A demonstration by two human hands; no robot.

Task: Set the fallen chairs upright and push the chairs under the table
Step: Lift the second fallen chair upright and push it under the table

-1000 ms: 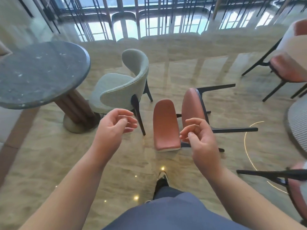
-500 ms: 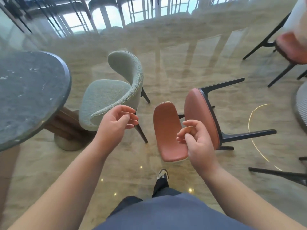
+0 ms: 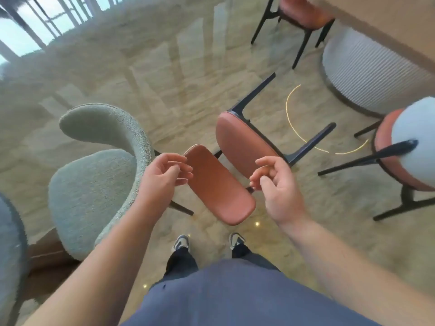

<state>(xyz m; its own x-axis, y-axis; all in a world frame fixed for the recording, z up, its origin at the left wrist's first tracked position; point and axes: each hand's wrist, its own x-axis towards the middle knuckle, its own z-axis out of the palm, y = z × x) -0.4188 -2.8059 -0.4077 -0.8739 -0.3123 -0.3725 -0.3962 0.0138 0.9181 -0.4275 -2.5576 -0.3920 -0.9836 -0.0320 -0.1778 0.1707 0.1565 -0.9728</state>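
Observation:
A terracotta chair with black legs lies fallen on the marble floor straight ahead; its backrest (image 3: 217, 187) points toward me and its seat (image 3: 240, 147) stands on edge behind it. My left hand (image 3: 162, 177) hovers at the backrest's left edge, fingers loosely curled, holding nothing. My right hand (image 3: 275, 182) hangs above the backrest's right end, also loosely curled and empty. A grey-green upholstered chair (image 3: 94, 175) stands upright at the left beside the dark round table (image 3: 9, 255), whose edge shows at the far left.
Another terracotta chair with a pale back (image 3: 409, 158) stands at the right. A ribbed white table base (image 3: 374, 74) sits at the upper right, with a further terracotta chair (image 3: 303, 10) behind it. My feet (image 3: 207, 241) stand just short of the fallen chair.
I have stepped closer and look further down; the fallen chair now lies right under my hands. Both hands have lowered toward its backrest, still empty.

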